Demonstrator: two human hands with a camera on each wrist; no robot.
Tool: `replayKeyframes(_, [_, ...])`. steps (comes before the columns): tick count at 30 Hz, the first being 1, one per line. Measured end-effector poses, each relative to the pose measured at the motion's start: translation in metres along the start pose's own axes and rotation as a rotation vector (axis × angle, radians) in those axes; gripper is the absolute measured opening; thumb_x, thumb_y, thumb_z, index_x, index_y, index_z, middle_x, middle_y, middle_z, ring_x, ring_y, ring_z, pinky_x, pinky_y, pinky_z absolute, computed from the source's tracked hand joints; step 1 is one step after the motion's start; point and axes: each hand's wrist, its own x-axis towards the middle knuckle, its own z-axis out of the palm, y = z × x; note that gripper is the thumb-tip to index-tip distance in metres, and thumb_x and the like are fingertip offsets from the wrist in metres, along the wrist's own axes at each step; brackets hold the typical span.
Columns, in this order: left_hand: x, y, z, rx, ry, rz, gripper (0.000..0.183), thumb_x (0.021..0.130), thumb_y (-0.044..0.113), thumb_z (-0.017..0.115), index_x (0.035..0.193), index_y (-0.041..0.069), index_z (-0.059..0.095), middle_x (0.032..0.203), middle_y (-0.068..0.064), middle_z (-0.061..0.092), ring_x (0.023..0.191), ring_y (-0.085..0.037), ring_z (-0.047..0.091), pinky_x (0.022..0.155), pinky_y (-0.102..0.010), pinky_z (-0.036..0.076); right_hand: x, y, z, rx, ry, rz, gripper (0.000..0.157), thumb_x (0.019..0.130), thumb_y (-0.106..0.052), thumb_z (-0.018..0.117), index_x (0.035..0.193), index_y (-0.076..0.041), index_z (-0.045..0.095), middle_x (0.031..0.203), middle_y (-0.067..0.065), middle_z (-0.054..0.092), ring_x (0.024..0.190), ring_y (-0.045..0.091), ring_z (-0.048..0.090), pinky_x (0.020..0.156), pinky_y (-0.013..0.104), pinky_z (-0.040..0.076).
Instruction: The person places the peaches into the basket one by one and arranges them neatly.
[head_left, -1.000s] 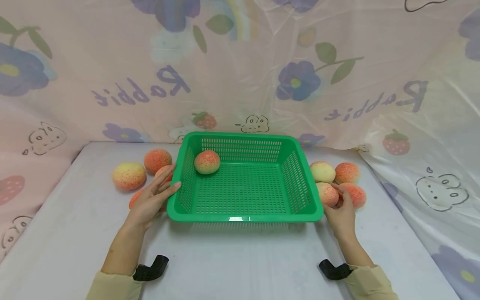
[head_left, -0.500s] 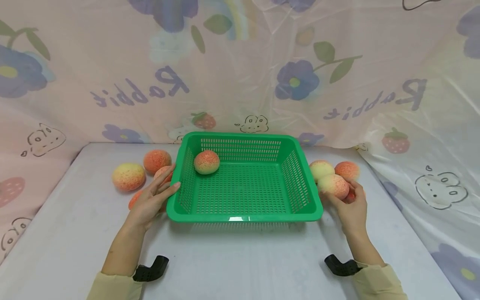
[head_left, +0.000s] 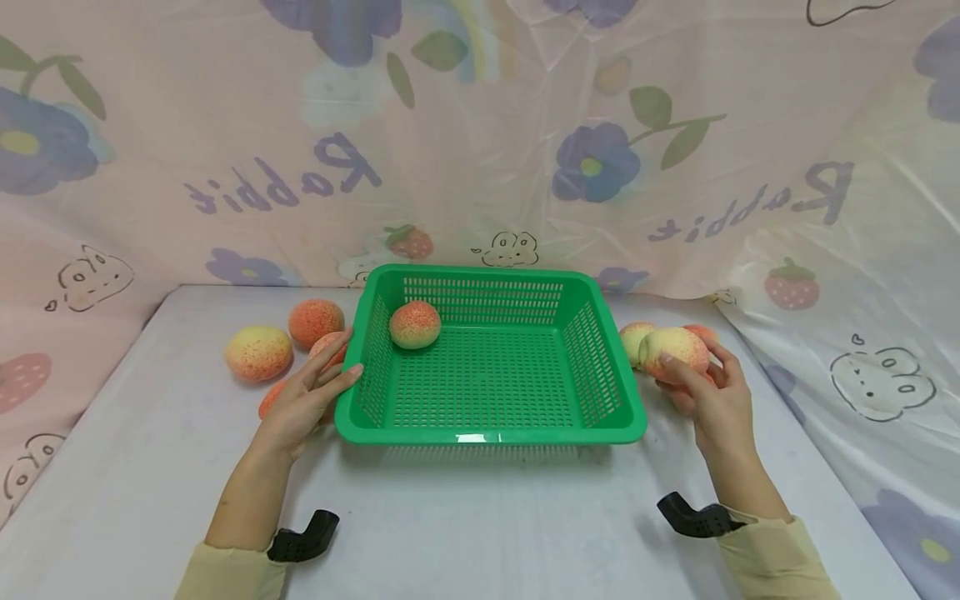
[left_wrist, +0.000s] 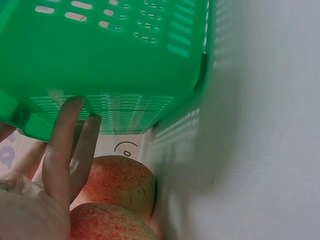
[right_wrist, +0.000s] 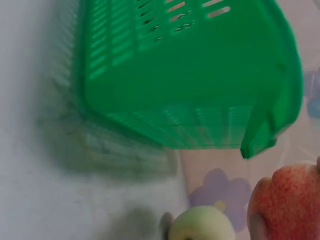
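Beside loose peaches [head_left: 258, 353] at far left, the left hand [head_left: 300, 408] rests straight-fingered against the green basket [head_left: 487, 436], gripping nothing; a lone peach [head_left: 415, 324] lies inside. At right, the right hand [head_left: 722, 408] pinches another peach [head_left: 678, 348], shifted away from the basket over the last second (apparently lifted), so that one is in hand, not inside. A white tabletop [head_left: 480, 525] spreads beneath; a printed curtain [head_left: 480, 158] hangs behind

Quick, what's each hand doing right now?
Left hand: open, touching the green basket.
Right hand: holding a yellow-and-red peach.
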Motion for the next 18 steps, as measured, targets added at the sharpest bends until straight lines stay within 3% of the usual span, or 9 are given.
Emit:
replayKeyframes(5, [0.0, 0.0, 0.0, -0.002, 0.002, 0.0, 0.067, 0.097, 0.034, 0.057, 0.153, 0.036, 0.02, 0.151, -0.018, 0.03, 0.105, -0.009, 0.059, 0.083, -0.025, 0.051, -0.002, -0.007, 0.005, 0.035, -0.05, -0.013, 0.063, 0.083, -0.004, 0.073, 0.134, -0.021, 0.039, 0.115, -0.001, 0.045, 0.074, 0.008, 0.067, 0.066, 0.025, 0.057])
replayKeyframes(12, [0.0, 0.0, 0.0, -0.013, 0.002, 0.009, 0.068, 0.097, 0.032, 0.057, 0.153, 0.034, 0.02, 0.152, -0.019, 0.029, 0.106, -0.009, 0.058, 0.083, -0.025, 0.051, -0.004, -0.015, 0.019, 0.055, -0.151, -0.035, 0.058, 0.084, -0.003, 0.071, 0.131, -0.019, 0.04, 0.119, -0.002, 0.043, 0.1, 0.009, 0.056, 0.074, 0.025, 0.056])
replayKeyframes(18, [0.001, 0.0, 0.0, -0.003, 0.004, 0.011, 0.068, 0.097, 0.032, 0.057, 0.154, 0.033, 0.02, 0.152, -0.019, 0.029, 0.107, -0.01, 0.057, 0.083, -0.025, 0.051, -0.004, -0.02, 0.039, 0.005, -0.165, -0.059, 0.052, 0.083, -0.005, 0.074, 0.123, -0.02, 0.045, 0.118, -0.003, 0.043, 0.107, 0.012, 0.048, 0.073, 0.024, 0.056])
